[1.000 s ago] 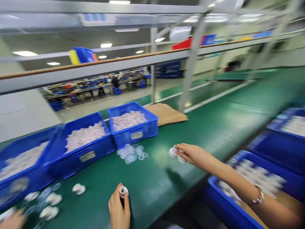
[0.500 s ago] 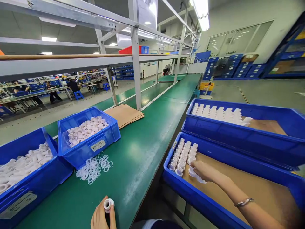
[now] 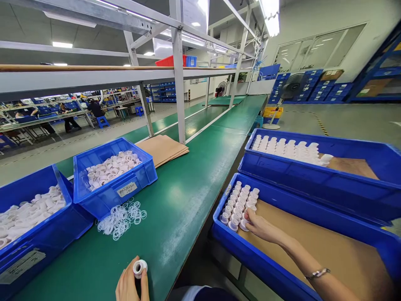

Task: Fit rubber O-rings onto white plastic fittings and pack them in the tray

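My left hand (image 3: 130, 284) grips a white ring-shaped fitting (image 3: 140, 269) between thumb and fingers, over the green bench near its front edge. My right hand (image 3: 258, 225) reaches into the nearer long blue bin (image 3: 313, 228), its fingers pinched on a white flanged part (image 3: 243, 224) at the end of a row. Several upright white parts (image 3: 238, 202) stand in rows beside it at the bin's left end. A heap of thin clear rings (image 3: 122, 219) lies on the green bench (image 3: 166, 225).
Two blue bins of loose white parts, one left (image 3: 72, 221) and one behind it (image 3: 147, 169), sit on the bench. Brown cardboard sheets (image 3: 163, 148) lie beyond. Another long blue bin (image 3: 354, 150) with white parts stands behind the nearer one. A metal post (image 3: 179, 83) rises mid-bench.
My right hand has moved left, closer to the rows, and the white parts that were under it now stand or sit against them. My left hand still holds its fitting.
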The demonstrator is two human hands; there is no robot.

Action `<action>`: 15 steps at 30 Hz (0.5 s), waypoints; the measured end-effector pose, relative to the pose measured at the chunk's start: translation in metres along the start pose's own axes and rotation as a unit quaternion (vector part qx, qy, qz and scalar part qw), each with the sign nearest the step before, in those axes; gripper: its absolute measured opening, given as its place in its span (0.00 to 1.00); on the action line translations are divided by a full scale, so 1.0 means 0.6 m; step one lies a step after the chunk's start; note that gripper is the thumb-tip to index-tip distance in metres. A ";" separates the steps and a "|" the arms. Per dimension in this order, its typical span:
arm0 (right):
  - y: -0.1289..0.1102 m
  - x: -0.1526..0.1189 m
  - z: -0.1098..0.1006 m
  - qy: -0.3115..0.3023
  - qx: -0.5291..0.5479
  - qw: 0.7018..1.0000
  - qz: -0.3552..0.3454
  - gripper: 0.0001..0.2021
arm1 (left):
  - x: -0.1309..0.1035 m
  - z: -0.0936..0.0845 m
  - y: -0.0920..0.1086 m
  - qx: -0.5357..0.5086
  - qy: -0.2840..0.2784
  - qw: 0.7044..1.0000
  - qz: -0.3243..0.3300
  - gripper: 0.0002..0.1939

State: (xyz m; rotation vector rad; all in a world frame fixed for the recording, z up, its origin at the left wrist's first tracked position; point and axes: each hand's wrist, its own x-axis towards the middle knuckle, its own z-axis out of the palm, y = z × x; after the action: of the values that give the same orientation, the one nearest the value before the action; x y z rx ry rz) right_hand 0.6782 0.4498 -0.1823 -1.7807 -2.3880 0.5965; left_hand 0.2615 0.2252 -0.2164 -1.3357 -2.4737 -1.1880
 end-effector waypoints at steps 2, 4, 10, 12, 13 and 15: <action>-0.014 -0.003 -0.011 0.007 -0.010 1.000 -0.002 0.05 | -0.001 0.001 -0.005 -0.002 -0.006 1.000 0.005 0.21; -0.042 -0.005 -0.026 0.026 -0.032 0.999 -0.003 0.05 | -0.001 0.002 -0.009 -0.007 -0.011 1.000 0.008 0.21; -0.260 -0.021 -0.038 0.052 -0.046 0.980 -0.187 0.06 | -0.002 0.007 -0.020 -0.017 -0.016 1.000 0.013 0.21; -0.354 -0.035 -0.017 0.026 -0.037 0.957 -0.286 0.06 | -0.004 0.011 -0.024 -0.020 -0.010 1.000 0.020 0.21; -0.396 -0.042 -0.004 0.013 -0.046 0.929 -0.366 0.08 | -0.006 0.013 -0.026 -0.022 -0.004 0.999 0.026 0.21; -0.463 -0.055 0.025 0.006 -0.070 0.878 -0.473 0.11 | -0.008 0.018 -0.032 -0.022 0.013 0.999 0.038 0.20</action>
State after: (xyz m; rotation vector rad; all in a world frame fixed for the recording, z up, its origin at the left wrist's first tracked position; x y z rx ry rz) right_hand 0.4339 0.3490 -0.0891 -0.4347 -2.8931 0.2630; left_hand 0.2534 0.2230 -0.2370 -1.4037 -2.3690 -1.2421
